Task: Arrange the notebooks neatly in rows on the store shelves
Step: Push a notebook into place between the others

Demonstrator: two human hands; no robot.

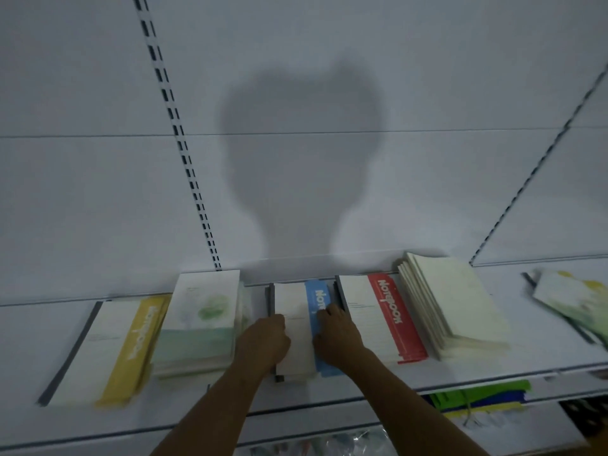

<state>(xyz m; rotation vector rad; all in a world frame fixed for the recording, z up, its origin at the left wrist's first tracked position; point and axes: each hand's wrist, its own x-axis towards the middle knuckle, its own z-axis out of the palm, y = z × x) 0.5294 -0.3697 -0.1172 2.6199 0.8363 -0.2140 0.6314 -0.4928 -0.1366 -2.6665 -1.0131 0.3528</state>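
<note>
Squaring was the job: the blue stack point(301, 327), mid-shelf point(493, 360) between the green stack point(200, 324) and red stack point(381, 317), needed even pressure from both sides, I judged, so its edges lined up. My left hand point(265, 340) curled its fingers against the stack's left edge. My right hand point(337, 334) lay over the blue band, fingers bent, pressing down. Both forearms reached up from below.

A white shelf point(493, 366) carries stacks of notebooks point(378, 317) side by side in a row
</note>
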